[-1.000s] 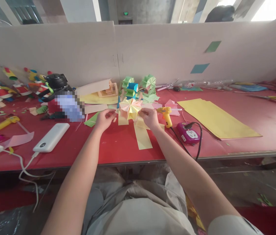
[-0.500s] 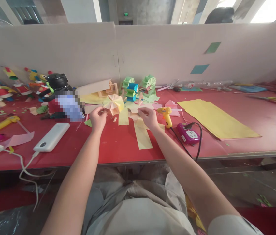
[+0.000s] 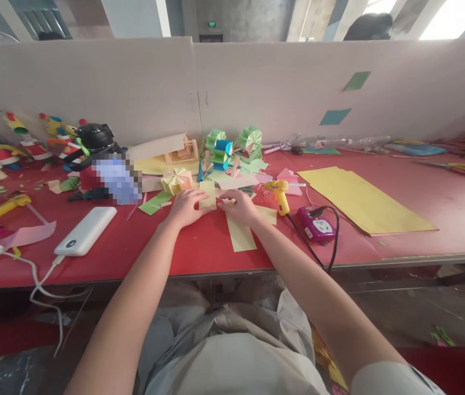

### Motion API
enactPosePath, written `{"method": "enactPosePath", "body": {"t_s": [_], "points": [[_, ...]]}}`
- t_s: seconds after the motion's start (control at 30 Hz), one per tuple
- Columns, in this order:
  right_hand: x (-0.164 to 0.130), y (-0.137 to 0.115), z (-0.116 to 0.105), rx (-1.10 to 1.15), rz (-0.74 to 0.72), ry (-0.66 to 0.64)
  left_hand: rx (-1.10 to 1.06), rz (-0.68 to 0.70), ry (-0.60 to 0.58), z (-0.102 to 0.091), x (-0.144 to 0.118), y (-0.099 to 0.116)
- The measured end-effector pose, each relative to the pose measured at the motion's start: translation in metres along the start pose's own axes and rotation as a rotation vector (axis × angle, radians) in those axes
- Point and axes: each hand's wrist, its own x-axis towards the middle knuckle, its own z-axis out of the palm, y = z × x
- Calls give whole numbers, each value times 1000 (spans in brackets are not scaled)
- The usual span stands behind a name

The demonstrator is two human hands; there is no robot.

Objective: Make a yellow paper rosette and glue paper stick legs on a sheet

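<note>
My left hand (image 3: pixel 186 207) lies flat on the red bench (image 3: pixel 421 219), fingers spread over a small yellow paper strip (image 3: pixel 208 195), gripping nothing. My right hand (image 3: pixel 238 207) rests just beside it, fingers loose on the top of a longer yellow strip (image 3: pixel 240 235). The folded yellow paper rosette (image 3: pixel 177 180) sits on the bench just beyond my left hand, apart from it. One yellow glue gun (image 3: pixel 279 193) stands near my right hand, beside one pink power socket (image 3: pixel 317 225). One white power bank (image 3: pixel 86 230) lies well to the left.

No text or label can be read.
</note>
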Motion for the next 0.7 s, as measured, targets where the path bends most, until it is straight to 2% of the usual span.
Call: {"method": "enactPosePath", "body": {"t_s": [0.07, 0.13, 0.23, 0.33, 0.4, 0.43, 0.5, 0.57, 0.6, 0.63, 0.7], "points": [[-1, -2, 2, -3, -29, -29, 80, 16, -67, 4, 1, 1], [-1, -4, 3, 13, -18, -14, 97, -5, -59, 6, 2, 1], [-1, -6, 0, 36, 39, 32, 46, -9, 39, 6, 3, -2], [0, -9, -1, 114, 104, 58, -136, 0, 198, 5, 3, -1], [1, -10, -1, 244, 153, 21, -270, 25, 242, 5, 2, 4], [2, -10, 0, 312, 175, -7, -322, 43, 225, 6, 1, 8], [2, -10, 2, 415, 196, -41, -400, 85, 119, 6, 0, 16], [3, -8, 2, 478, 176, -46, -477, 53, -23, 5, 0, 22], [3, -7, 2, 502, 161, -45, -501, 26, -17, 4, 1, 23], [3, -5, 2, 518, 150, -49, -497, -1, 46, 2, 2, 23], [3, -3, 1, 504, 135, -72, -436, -31, 262, -1, 4, 19]]}}
